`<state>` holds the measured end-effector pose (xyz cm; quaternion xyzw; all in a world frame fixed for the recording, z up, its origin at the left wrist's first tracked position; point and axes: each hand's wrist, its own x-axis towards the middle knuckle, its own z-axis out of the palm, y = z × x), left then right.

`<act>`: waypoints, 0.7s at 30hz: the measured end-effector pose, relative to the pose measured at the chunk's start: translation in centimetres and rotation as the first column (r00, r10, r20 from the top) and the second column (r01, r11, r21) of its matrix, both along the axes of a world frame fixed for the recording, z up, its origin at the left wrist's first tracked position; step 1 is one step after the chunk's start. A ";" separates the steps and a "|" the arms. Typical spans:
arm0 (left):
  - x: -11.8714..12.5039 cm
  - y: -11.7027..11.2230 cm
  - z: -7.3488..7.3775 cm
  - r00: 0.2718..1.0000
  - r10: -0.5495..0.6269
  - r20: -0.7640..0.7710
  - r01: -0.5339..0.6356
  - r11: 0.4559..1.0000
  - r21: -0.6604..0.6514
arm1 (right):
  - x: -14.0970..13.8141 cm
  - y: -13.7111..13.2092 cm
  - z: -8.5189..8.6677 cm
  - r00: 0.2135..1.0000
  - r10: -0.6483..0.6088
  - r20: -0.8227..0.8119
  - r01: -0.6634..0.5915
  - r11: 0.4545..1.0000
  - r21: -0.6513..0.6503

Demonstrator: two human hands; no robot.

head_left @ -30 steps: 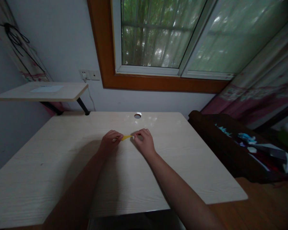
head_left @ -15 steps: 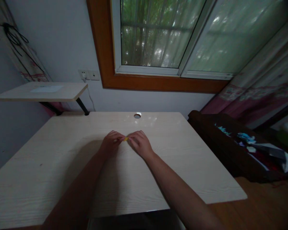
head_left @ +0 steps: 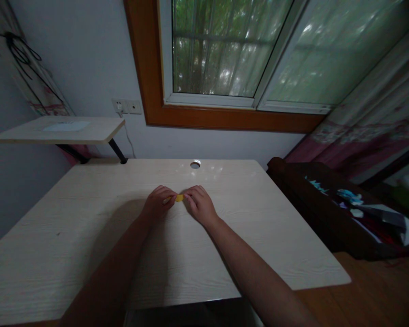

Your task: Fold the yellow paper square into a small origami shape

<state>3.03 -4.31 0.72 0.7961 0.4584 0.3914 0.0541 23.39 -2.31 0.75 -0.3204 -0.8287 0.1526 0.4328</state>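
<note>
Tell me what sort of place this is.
Probably a room in a home: a pale desk below a window, with a floral curtain beside it.

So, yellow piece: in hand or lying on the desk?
In hand: the yellow piece spans the gap between the left hand and right hand, pinched at each side. Folded or flat: cannot tell; too little shows.

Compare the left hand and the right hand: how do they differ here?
The left hand pinches the left end of the small yellow piece; the right hand pinches its right end. The left forearm slants in from lower left, the right forearm from lower right. Both hands are bare, their fingers closed on the same piece over the desk.
</note>
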 end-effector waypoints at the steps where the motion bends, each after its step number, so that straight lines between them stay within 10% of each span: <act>1: 0.0 0.0 0.0 1.000 0.006 0.005 -0.006 1.000 -0.003 | 0.0 0.0 0.0 1.000 -0.010 -0.008 0.009 1.000 -0.007; 21: -1.2 0.3 -0.4 0.943 0.195 0.271 -0.200 0.980 -0.008 | 0.6 1.3 -0.7 0.935 -0.259 -0.241 0.219 0.959 -0.180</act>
